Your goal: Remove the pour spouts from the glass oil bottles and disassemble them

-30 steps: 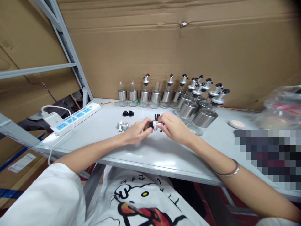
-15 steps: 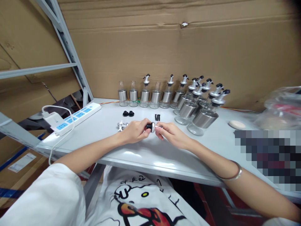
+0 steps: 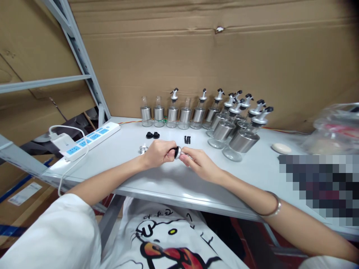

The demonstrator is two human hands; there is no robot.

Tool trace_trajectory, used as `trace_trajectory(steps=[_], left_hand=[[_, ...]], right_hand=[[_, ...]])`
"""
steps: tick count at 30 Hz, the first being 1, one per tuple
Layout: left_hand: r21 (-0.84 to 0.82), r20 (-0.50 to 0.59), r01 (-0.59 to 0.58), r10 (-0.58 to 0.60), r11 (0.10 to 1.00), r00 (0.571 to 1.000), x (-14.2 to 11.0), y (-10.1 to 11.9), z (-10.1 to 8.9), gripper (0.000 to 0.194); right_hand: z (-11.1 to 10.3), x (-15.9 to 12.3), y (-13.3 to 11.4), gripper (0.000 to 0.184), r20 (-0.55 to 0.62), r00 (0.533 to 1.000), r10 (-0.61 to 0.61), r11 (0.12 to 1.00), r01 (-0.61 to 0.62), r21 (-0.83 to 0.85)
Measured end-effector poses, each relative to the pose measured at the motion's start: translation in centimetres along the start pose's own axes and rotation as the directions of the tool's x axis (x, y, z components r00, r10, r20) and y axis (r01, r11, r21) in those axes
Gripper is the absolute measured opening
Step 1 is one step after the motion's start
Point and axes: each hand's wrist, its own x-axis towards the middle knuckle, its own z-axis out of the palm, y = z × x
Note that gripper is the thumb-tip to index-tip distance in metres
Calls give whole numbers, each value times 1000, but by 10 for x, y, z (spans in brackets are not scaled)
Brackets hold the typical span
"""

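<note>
Between my hands, above the grey table [image 3: 179,188], is a bottle pourer [image 3: 178,152] with a black stopper and a silver collar. My left hand [image 3: 161,153] is wrapped round the black stopper end. On the other side, my right hand [image 3: 203,164] pinches the narrow spout end, which the fingers mostly hide. Loose silver pourer parts [image 3: 143,149] lie just behind my left hand, partly covered by it. Farther back are black rubber stoppers [image 3: 153,135] and several small black caps [image 3: 187,139].
Glass bottles with steel sleeves [image 3: 172,112] line the back, some with pourers on and some bare-necked. More fitted bottles [image 3: 244,140] cluster at right. A white power strip [image 3: 92,138] lies left; a pale oval object [image 3: 281,148] and a plastic bag [image 3: 336,127] are right.
My left hand has closed farther over the black stopper, so less of it shows. The pourer has shifted slightly left and tilted, with my right hand following.
</note>
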Motion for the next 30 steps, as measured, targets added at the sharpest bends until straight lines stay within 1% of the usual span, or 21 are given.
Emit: trace_trajectory(steps=[2, 3, 5, 7, 9, 10, 12, 13, 15, 17, 18, 19, 20, 21, 23, 24, 25, 26, 27, 28, 30], left_hand=[[21, -7, -5, 5, 1000, 1000, 1, 2, -1, 33], [33, -8, 0, 0, 999, 1000, 1, 2, -1, 34], [50, -7, 5, -5, 999, 1000, 1, 3, -1, 36], [64, -13, -10, 11, 998, 1000, 0, 2, -1, 38], [85, -22, -46, 48, 995, 999, -1, 0, 0, 40], [99, -25, -63, 66, 993, 998, -1, -1, 0, 40], [124, -34, -101, 106, 987, 994, -1, -4, 0, 41], [136, -40, -123, 130, 983, 991, -1, -5, 0, 41], [167, -54, -164, 175, 972, 983, -1, -6, 1, 37], [196, -75, -190, 208, 962, 975, -1, -7, 1, 31], [206, -93, -197, 219, 959, 971, 0, -6, 2, 28], [214, -118, -205, 234, 955, 965, 0, -6, 1, 25], [225, -141, -218, 253, 950, 957, 0, -6, 1, 22], [241, -154, -234, 275, 942, 949, 1, -6, 1, 21], [281, -144, -295, 344, 913, 928, 1, -6, 0, 19], [301, -123, -333, 383, 894, 916, 1, -7, -1, 18], [318, -98, -368, 416, 874, 904, 1, -7, -1, 19], [338, -71, -394, 440, 855, 895, 1, -8, -2, 19], [365, -46, -407, 453, 837, 890, 1, -9, -2, 21], [398, -26, -409, 455, 821, 890, 2, -10, -2, 23], [472, -11, -390, 447, 791, 894, 2, -10, -2, 29]], right_hand=[[-3, 2, 2, 47, -62, 990, -127, 978, 115, -176], [-5, 3, 3, 46, -79, 976, -201, 946, 173, -274], [-10, 4, 6, 44, -80, 935, -345, 843, 272, -464], [-16, 5, 9, 39, -43, 893, -449, 728, 337, -597], [-21, 6, 12, 34, -2, 873, -488, 654, 364, -664], [-22, 6, 14, 33, 9, 875, -483, 642, 362, -676], [-24, 5, 16, 36, 5, 894, -448, 673, 341, -657], [-24, 5, 17, 38, -9, 907, -421, 715, 325, -619], [-23, 4, 16, 44, -47, 944, -326, 838, 265, -476], [-21, 3, 12, 49, -45, 987, -154, 963, 139, -233], [-20, 3, 10, 50, -15, 998, -53, 995, 52, -80], [-19, 3, 8, 51, 40, 999, 38, 996, -41, 82], [-18, 3, 6, 52, 108, 988, 109, 960, -132, 245], [-17, 3, 5, 51, 180, 971, 160, 890, -221, 400], [-16, 3, 4, 49, 323, 922, 214, 676, -378, 632], [-16, 3, 5, 48, 393, 893, 221, 557, -446, 701], [-16, 3, 6, 47, 452, 865, 219, 446, -501, 742], [-15, 3, 7, 47, 497, 842, 211, 355, -540, 763], [-15, 3, 8, 46, 529, 825, 201, 290, -566, 772], [-15, 3, 9, 45, 547, 814, 194, 250, -580, 775], [-14, 3, 9, 43, 546, 814, 201, 229, -581, 781]])
